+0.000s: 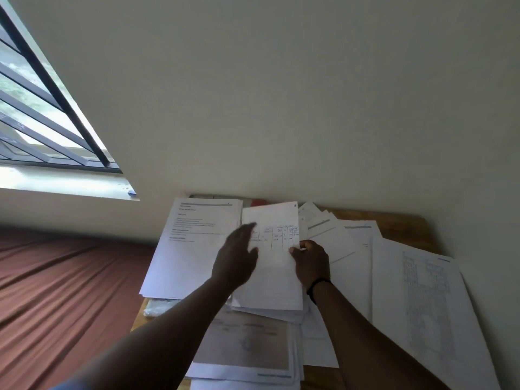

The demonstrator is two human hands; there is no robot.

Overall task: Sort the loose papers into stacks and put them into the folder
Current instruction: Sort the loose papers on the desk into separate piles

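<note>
While the cream wall (281, 94) and the barred window (42, 108) filled the upper view, a brown bed cover (56, 291) lay at the left beside a wooden table (394, 220) almost hidden under loose papers (351, 263). A printed stack (194, 249) sat at the left of the table, a large table-printed sheet (422, 299) at the right, and a pale form (244, 339) nearest the person. The handwritten sheet (273, 266) lay on the middle stack. The left hand (236, 263) was spread, blurred, over that sheet's left edge; the right hand (311, 263) pinched its right edge, thumb on top. A red sliver (257, 203) by the wall could have been the folder, though it was too hidden to tell. Squaring this sheet well would probably call for flattening with the left palm while the right aligned the edges, corners flush, before reaching for another.
</note>
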